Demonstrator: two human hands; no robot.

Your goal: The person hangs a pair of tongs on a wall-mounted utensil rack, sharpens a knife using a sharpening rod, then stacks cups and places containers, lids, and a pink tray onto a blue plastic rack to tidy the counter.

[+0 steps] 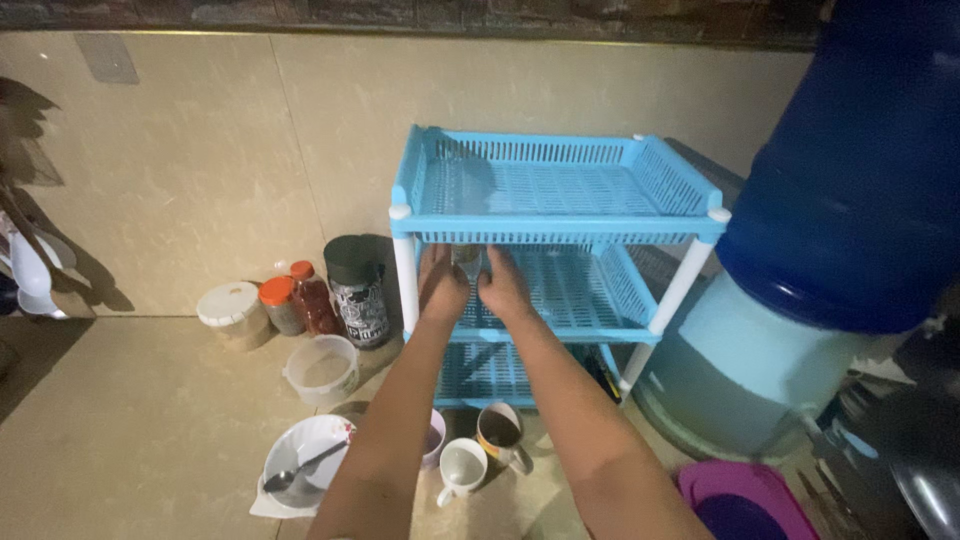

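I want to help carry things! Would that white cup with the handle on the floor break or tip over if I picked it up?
The white cup with a handle looks like glazed ceramic, so it is probably stiff, smooth, and breakable on the hard tiled floor. It looks empty and stands upright, so it is likely light and steady.

I have both hands reaching into the middle tier of the blue rack, where the top tray's front rim hangs just above my knuckles and a white post stands close on the left. Jars crowd the floor left of the rack; mugs sit beneath my forearms. The big blue water bottle blocks the right. The top tray lies open.
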